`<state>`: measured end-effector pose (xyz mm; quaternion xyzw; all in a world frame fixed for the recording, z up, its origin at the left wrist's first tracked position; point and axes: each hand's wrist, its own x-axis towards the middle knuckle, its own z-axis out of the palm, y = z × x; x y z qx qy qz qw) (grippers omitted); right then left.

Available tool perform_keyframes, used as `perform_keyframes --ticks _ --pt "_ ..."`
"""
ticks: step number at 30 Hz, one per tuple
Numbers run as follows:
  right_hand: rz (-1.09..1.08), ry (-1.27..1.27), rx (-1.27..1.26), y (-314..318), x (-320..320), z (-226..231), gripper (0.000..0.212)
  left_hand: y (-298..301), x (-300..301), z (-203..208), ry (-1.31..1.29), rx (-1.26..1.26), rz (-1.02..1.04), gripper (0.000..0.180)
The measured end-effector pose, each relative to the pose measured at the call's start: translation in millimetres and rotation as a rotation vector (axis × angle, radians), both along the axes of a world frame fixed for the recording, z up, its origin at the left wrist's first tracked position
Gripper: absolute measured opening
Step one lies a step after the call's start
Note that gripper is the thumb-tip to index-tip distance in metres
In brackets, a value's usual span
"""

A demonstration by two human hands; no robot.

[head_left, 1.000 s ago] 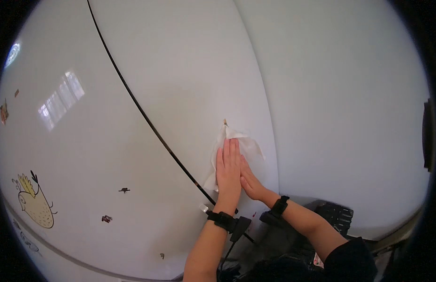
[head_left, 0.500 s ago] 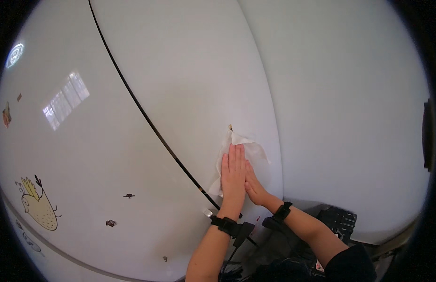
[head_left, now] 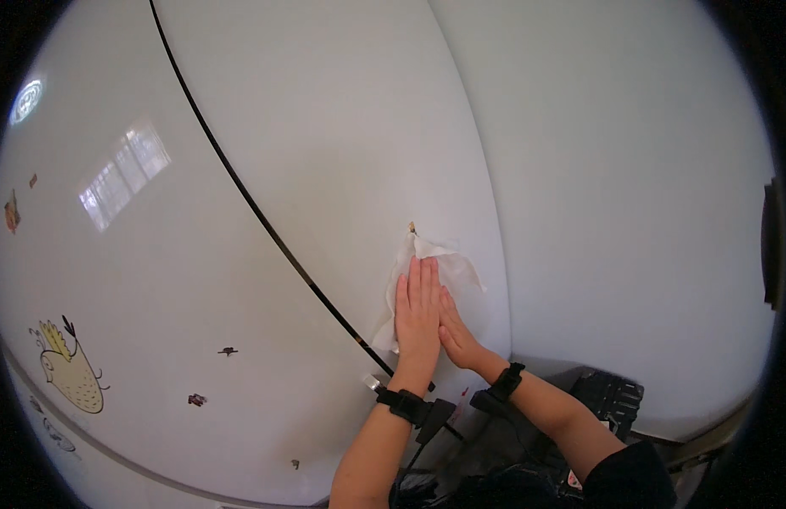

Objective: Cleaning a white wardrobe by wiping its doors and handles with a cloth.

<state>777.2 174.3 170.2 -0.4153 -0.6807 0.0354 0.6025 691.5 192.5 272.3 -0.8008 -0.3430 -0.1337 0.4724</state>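
A thin white wipe (head_left: 457, 270) lies spread on a glossy white panel (head_left: 367, 153), its edges creased. My left hand (head_left: 420, 310) rests flat on the wipe, fingers stretched out and pointing up the panel. Beside it my right hand (head_left: 459, 332) is laid flat too, its fingertips against the side of the left hand and over the wipe's lower right part. Just above the wipe's upper corner is a small yellowish-brown mark (head_left: 412, 227) on the panel. Each wrist wears a black strap.
A long black strip (head_left: 253, 204) runs down the panel left of the hands. Farther left are a yellow bird sticker (head_left: 73, 380) and several small dark marks. A pale wall (head_left: 630, 187) stands to the right. Below the right forearm sits a black case (head_left: 609, 399).
Both hands and the wipe sit slightly farther left and up in the picture. The black strip also appears shifted a little left. The hands' pose on the wipe is nearly the same.
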Motion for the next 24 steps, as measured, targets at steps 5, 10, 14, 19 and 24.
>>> perform_keyframes --ticks 5,10,14,19,24 --pt "0.002 0.006 -0.014 2.5 -2.6 -1.5 0.058 -0.2 -2.9 -0.2 0.006 -0.015 0.008 0.06" --pt "-0.005 0.012 -0.023 0.2 -0.7 -1.1 0.058 -2.9 -1.2 3.0 0.036 0.024 0.031 0.059" --pt "-0.012 0.006 -0.024 0.3 -1.6 -1.4 0.058 -0.9 -1.5 1.4 0.01 0.003 0.012 0.06" --pt "-0.007 -0.009 -0.03 0.5 -0.5 -1.0 0.059 -0.5 -2.2 1.4 -0.005 -0.014 -0.013 0.061" --pt "-0.008 -0.007 -0.014 1.0 -3.3 0.0 0.059 -0.6 -3.2 -0.2 0.012 -0.011 0.007 0.061"
